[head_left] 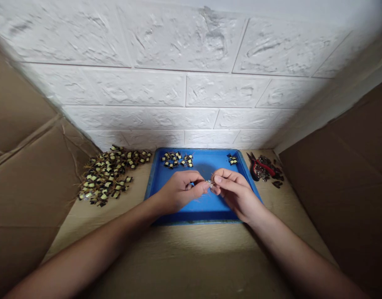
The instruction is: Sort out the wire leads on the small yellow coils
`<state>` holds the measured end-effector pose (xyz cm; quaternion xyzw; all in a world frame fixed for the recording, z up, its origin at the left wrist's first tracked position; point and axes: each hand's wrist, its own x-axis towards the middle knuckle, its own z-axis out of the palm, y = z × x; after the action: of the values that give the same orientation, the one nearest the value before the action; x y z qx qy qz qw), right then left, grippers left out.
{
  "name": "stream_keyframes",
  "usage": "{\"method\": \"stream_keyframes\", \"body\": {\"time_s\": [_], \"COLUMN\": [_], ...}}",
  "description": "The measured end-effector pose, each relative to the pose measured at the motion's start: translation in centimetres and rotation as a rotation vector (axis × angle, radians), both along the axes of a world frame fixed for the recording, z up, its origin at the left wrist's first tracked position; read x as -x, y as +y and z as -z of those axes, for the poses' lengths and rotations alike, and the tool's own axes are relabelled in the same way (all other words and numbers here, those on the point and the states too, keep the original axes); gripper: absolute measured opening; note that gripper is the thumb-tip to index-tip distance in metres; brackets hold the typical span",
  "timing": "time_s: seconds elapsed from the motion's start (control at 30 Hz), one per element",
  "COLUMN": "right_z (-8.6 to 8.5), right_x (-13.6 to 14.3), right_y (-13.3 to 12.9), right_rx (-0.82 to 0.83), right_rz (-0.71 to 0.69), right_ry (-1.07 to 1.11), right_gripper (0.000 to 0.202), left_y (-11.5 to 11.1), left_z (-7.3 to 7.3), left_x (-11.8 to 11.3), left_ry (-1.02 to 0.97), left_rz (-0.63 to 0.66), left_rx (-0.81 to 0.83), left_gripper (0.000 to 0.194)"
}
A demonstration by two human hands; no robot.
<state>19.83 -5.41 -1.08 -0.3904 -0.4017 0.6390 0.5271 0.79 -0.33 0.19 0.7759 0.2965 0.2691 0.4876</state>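
silvery, a small part [210, 182] is pinched by the left hand [180, 192] and right hand [236, 193] above the middle of the blue tray [206, 155]; yellow-and-black pieces [171, 165] are gathered near its far left corner.

White brick-patterned wall [222, 89] behind pale tabletop [184, 257]; cardboard panels [29, 187] both sides.

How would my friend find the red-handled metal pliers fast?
Find the big blue rectangular tray on the pale wooden tabletop. Just right of it lies a pile of small shiny and dark pieces. On the pile's tray side, the pliers show the only red handles.
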Motion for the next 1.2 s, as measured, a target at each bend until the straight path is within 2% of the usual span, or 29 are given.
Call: {"method": "stream_keyframes", "body": {"time_s": [0.2, 0.33, 0.5, 0.7, 0.9, 1.2], "right_z": [-0.28, -0.34, -0.42, -0.49, -0.19, -0.74], "right_x": [-0.42, -0.86, -0.6, -0.39, -0.59, -0.28], "right_y": [0.35, 0.24, 0.1, 0.08, -0.02, -0.18], "right_rx": [0.028, -0.009, -0.059, -0.107, -0.121, -0.19], "right_rz": [0.034, -0.036, -0.004, 0.058, 0.047, 0.097], "right_ry": [0.129, -0.008, -0.211, -0.227, -0.199, -0.308], "right_gripper": [0.018, 0.032, 0.02, 0.02, 0.02, 0.014], "left_y": [-0.07, -0.02, 0.11, 0.09, 0.16, 0.15], "left_z": [-0.21, -0.09, 0.03, 0.12, 0.25, 0.31], "left_x": [-0.03, 0.02, 0.13, 0.1, 0.14, 0.21], "left_ry": [0.002, -0.016, -0.012, -0.026, -0.044, -0.061], "left_rz": [-0.015, 0.008, -0.007, -0.006, -0.028, -0.038], "left_rx": [0.011, 0.02, 0.018, 0.033, 0.02, -0.015], "left_gripper": [0.028, 0.028, 0.029, 0.03, 0.029, 0.027]}}
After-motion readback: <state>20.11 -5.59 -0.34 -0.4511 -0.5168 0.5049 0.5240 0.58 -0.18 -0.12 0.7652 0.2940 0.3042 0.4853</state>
